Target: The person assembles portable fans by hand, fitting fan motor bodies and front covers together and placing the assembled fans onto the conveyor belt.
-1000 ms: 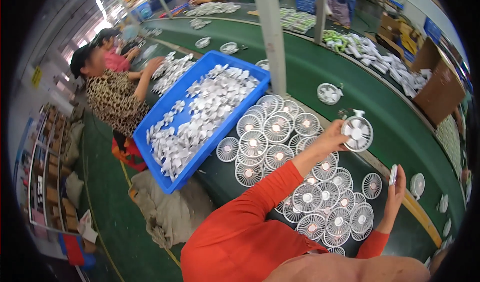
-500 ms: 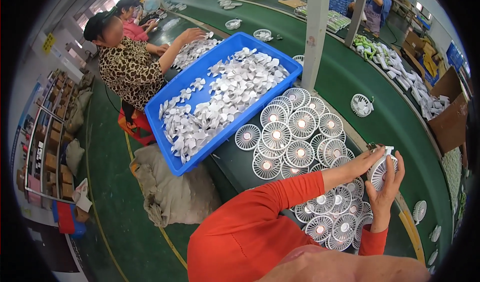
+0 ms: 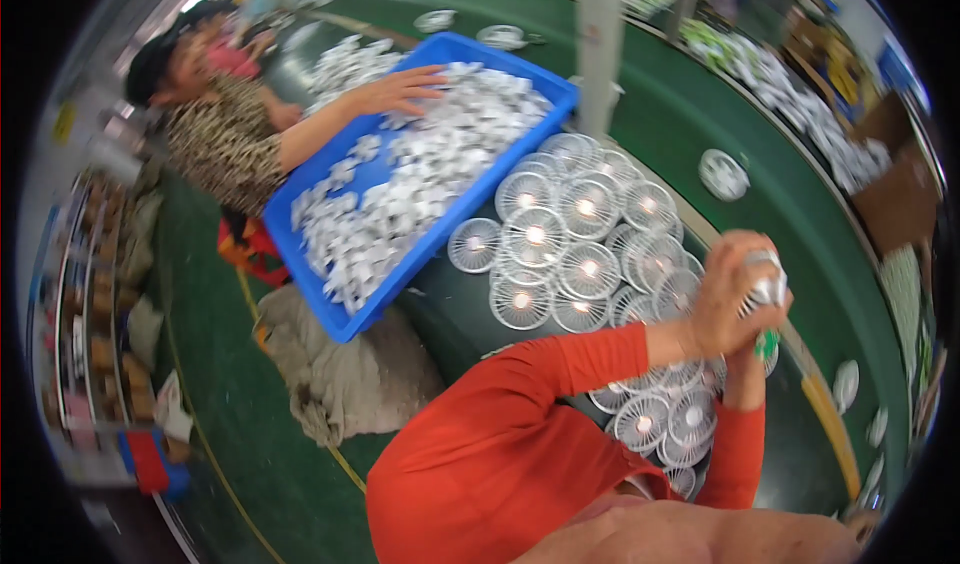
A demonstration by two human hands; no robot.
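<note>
In front of me, at the right, my left hand [image 3: 722,289] and my right hand [image 3: 752,330] are closed around a small white fan housing [image 3: 768,282]. Fingers cover most of it, and motion blurs the rest. A green piece [image 3: 767,345] shows just below the right hand; whether it belongs to the housing I cannot tell. Beneath and beyond my forearms lies a pile of round white fan grilles [image 3: 590,270], many with a copper-coloured centre. Part of this pile is hidden by my left arm.
A blue bin [image 3: 400,300] of white fan blades stands at the left, with a co-worker's hand [image 3: 400,92] over it. A white post [image 3: 598,54] rises behind the grilles. Along the right runs a green conveyor belt [image 3: 690,124] carrying a white fan housing [image 3: 724,175].
My hands have closed in around the fan housing and turned it, the right hand coming underneath. The co-worker's hand has moved over the blue bin. My view has shifted slightly.
</note>
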